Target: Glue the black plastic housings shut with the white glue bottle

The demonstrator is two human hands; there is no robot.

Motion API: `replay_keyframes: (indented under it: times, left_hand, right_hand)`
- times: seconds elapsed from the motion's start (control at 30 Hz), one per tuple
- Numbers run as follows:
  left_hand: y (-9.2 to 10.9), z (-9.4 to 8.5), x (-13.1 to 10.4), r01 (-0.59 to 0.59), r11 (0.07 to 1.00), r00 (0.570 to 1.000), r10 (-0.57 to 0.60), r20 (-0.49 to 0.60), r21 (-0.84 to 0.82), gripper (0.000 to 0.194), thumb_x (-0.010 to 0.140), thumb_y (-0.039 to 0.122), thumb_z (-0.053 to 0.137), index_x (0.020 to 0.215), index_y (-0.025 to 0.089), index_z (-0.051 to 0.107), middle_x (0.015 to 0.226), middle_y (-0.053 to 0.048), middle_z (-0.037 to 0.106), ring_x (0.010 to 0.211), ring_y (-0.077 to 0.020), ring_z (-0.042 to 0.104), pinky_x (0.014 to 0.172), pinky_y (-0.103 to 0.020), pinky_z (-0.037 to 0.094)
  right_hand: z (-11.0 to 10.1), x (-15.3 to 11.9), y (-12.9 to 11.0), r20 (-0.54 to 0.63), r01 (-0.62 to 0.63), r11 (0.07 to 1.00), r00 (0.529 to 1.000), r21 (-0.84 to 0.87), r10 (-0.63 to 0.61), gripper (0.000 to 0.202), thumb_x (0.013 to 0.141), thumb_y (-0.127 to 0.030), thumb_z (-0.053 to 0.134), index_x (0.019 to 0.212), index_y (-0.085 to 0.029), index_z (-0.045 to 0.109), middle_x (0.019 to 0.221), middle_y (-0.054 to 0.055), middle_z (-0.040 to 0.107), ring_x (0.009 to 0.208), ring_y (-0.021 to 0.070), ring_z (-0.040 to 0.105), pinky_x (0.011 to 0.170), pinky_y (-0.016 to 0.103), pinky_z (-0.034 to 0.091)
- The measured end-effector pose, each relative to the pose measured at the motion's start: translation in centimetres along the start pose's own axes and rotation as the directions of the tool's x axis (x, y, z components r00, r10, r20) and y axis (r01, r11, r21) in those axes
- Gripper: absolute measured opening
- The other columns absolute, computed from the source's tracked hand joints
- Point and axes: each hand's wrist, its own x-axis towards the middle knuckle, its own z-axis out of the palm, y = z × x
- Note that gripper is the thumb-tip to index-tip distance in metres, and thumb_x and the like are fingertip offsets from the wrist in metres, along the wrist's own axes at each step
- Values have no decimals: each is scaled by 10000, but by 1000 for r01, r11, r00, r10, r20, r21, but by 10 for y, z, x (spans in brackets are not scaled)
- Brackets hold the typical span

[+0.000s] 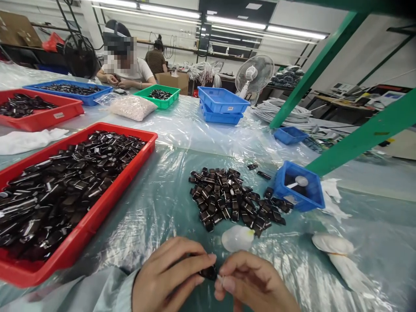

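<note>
My left hand (170, 273) is closed around a small black plastic piece (209, 272), which shows between its fingertips. Close against it, my right hand (255, 281) pinches a tiny pale part (220, 278) between thumb and forefinger, at the black piece's end. What this part is cannot be made out. Just beyond the fingers lies a translucent white squeeze bottle (238, 238) with a yellowish tip. Behind it spreads a loose pile of similar black pieces (224, 195) on the plastic-covered table (156, 208).
A red tray (143, 167) heaped with black pieces stands at left. A blue bin (300, 201) holding a small white scoop (300, 181) stands at right, by a green post (357, 138). A wrapped white bundle (338, 253) lies nearer. Across the table sits a person (139, 69).
</note>
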Motion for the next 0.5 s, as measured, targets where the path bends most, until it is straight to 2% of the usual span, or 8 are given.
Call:
replay_keyframes:
  times: [0.17, 0.3, 0.5]
  left_hand:
    - [-1, 0, 1, -22, 999, 1000, 23, 19, -37, 312, 939, 127, 444, 1230, 216, 510, 1047, -78, 618, 931, -188, 570, 794, -317, 462]
    - [0, -1, 2, -41, 998, 999, 42, 19, -46, 327, 947, 129, 420, 1247, 214, 518, 1034, -86, 630, 909, -195, 577, 773, -335, 470]
    - [8, 0, 1, -38, 998, 999, 38, 1, -59, 354, 949, 127, 420, 1275, 228, 512, 1010, -70, 632, 880, -170, 576, 752, -291, 492]
  right_hand:
    - [1, 0, -2, 33, -32, 998, 999, 52, 30, 225, 676, -313, 795, 701, -162, 630, 605, -34, 620, 565, 62, 608, 414, 83, 453]
    - [-1, 0, 1, 55, -25, 1000, 998, -12, 25, 270, 695, -358, 773, 720, -163, 587, 632, -33, 605, 552, 56, 589, 411, 87, 442]
    - [-1, 3, 5, 125, 0, 999, 992, -52, 6, 295, 689, -361, 771, 765, -179, 551, 685, -47, 582, 616, 65, 630, 416, 74, 440]
